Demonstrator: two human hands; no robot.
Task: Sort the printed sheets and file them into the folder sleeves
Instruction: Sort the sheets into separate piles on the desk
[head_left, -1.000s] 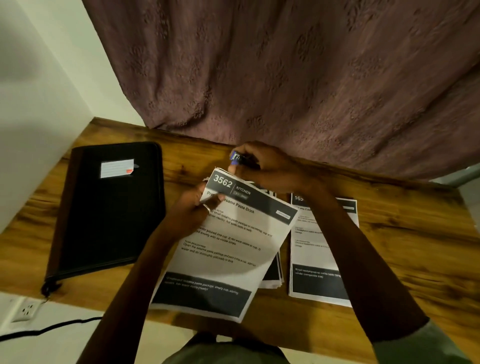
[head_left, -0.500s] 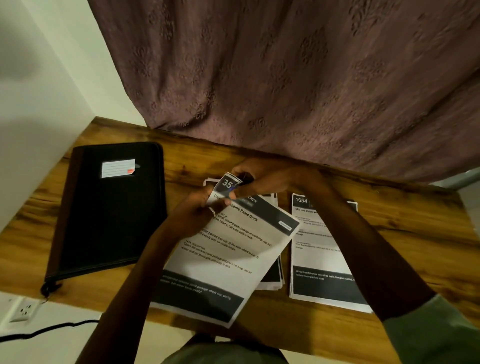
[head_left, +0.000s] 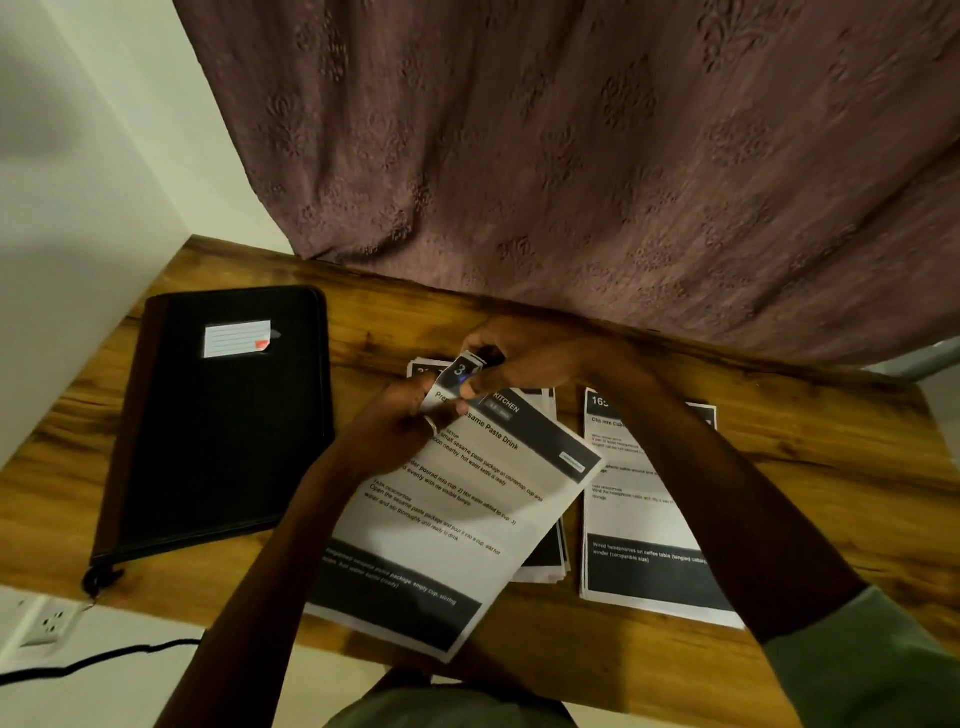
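Printed sheet (head_left: 452, 514): headed "Kitchen" and "Sesame Paste Drink", held askew over the counter (head_left: 831, 467), its lower end past the near edge, covering much of the middle stack (head_left: 545, 564).
Left hand (head_left: 395, 431): I grip the sheet's left edge near the top, thumb on the printed face.
Right hand (head_left: 524, 364): my thumb and fingers pinch the top-left corner, which curls upward. A bit of blue shows there, and I cannot tell what it is.
Right stack (head_left: 639, 519): flat on the counter just beside the middle one, partly under my right forearm.
Folder (head_left: 223, 426): black, closed, flat at the counter's left end, apart from the sheets, a white label (head_left: 237, 339) on its cover.
Backdrop: a mauve curtain (head_left: 571, 156) hangs behind the counter.
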